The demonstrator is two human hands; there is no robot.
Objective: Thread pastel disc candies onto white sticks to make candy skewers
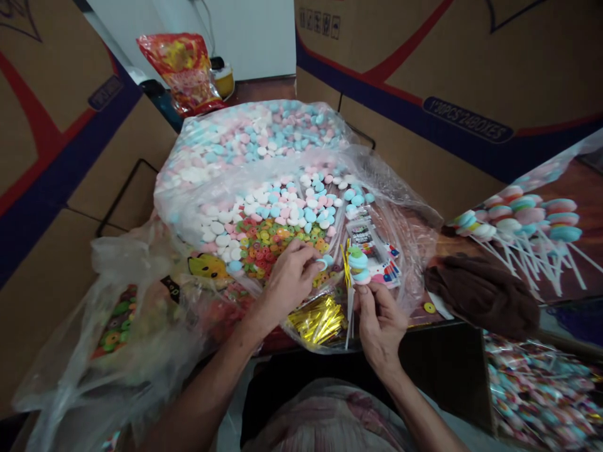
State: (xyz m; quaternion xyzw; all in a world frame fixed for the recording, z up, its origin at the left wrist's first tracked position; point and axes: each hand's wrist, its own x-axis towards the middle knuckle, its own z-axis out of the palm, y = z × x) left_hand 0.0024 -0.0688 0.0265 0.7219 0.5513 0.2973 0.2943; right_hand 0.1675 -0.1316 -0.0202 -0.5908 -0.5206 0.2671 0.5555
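My right hand (382, 321) pinches a candy skewer (359, 269) upright, with blue, yellow, green and pink pieces stacked along its white stick. My left hand (288, 284) has thumb and forefinger closed on a pale blue and white candy piece (325, 262), a little left of the skewer. Beneath my left hand lie small ring gummies (264, 245) in red, yellow and green. Behind them are loose pink, white and blue marshmallow candies (287, 204). Gold twist ties (320, 320) lie in clear plastic between my hands.
A large clear bag of marshmallow candies (264, 129) stands behind. Printed packets (370, 242) lie right of centre. Finished skewers (527, 216) and a brown cloth (483, 292) are at right, above a box of wrapped candies (541, 389). Cardboard boxes (452, 81) flank the table.
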